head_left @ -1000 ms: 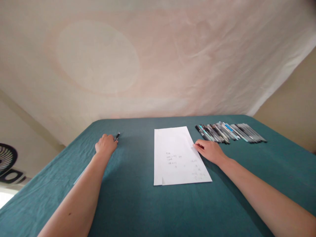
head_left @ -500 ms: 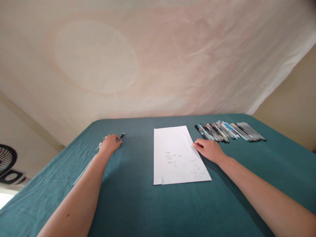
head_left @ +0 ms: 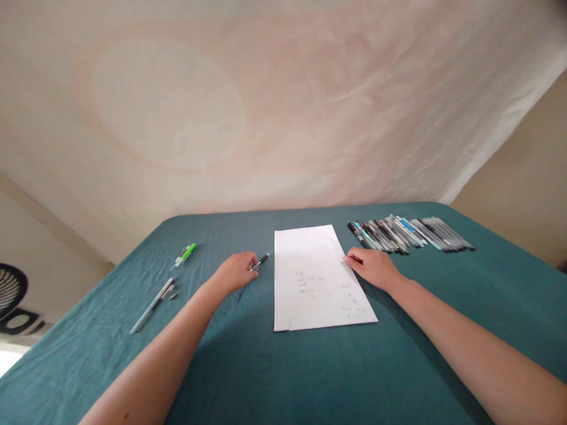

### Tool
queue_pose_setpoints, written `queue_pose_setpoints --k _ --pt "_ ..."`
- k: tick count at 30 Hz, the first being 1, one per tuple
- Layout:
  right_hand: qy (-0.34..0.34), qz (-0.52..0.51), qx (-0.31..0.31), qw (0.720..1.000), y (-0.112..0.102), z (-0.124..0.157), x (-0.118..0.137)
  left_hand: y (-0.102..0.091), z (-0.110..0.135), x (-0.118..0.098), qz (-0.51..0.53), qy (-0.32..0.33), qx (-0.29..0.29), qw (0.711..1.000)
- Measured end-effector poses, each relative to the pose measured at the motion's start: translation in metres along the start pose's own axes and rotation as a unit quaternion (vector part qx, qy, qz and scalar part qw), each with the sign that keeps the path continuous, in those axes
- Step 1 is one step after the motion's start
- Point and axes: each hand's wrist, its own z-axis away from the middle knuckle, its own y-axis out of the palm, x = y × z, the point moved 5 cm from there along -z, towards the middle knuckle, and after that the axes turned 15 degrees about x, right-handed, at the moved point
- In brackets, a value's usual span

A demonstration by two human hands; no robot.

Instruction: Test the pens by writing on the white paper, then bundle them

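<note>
My left hand [head_left: 235, 273] is closed round a dark pen [head_left: 261, 260] whose tip sticks out to the right, just left of a white sheet of paper [head_left: 315, 277] with faint writing. My right hand [head_left: 372, 267] rests palm down on the sheet's right edge, fingers curled and together, with a thin red thing under the fingertips that I cannot make out. Both forearms are bare and stretch over the teal tablecloth [head_left: 274, 366].
A row of several pens [head_left: 410, 234] lies at the back right of the table. A green-capped marker [head_left: 185, 254] and a long grey pen [head_left: 153, 305] lie at the left. A pale cloth hangs behind the table. A fan [head_left: 11, 286] stands at far left.
My left hand has carried the dark pen rightward from the table's left side to beside the paper, uncovering the green marker and grey pen. My right hand has stayed put.
</note>
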Motion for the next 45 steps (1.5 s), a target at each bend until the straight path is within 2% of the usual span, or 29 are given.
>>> queue_pose_setpoints --k 4,9,14,19,25,34,45 --pt "-0.001 -0.004 0.0 1.0 0.0 0.0 0.0 0.004 0.004 -0.018 0.021 0.002 0.03 0.999" --pt "0.0 0.002 -0.004 1.0 -0.002 0.001 0.001 0.0 0.006 -0.014 0.034 -0.02 0.047 0.998" --pt "0.0 0.003 -0.003 1.0 -0.002 0.001 0.002 0.0 0.013 -0.009 0.057 -0.015 0.113 0.992" --pt "0.002 -0.002 -0.001 1.0 -0.001 0.0 0.001 -0.005 0.016 -0.012 -0.045 -0.024 0.075 0.996" --pt "0.005 0.002 0.0 1.0 -0.002 0.001 0.001 0.0 0.015 -0.019 -0.089 -0.047 0.061 0.993" --pt "0.006 0.007 -0.003 1.0 -0.002 0.0 0.002 -0.003 0.019 -0.017 -0.057 0.009 0.107 0.993" --pt "0.008 0.001 0.001 1.0 -0.001 0.0 0.001 -0.003 0.019 -0.014 -0.016 0.046 0.119 0.992"
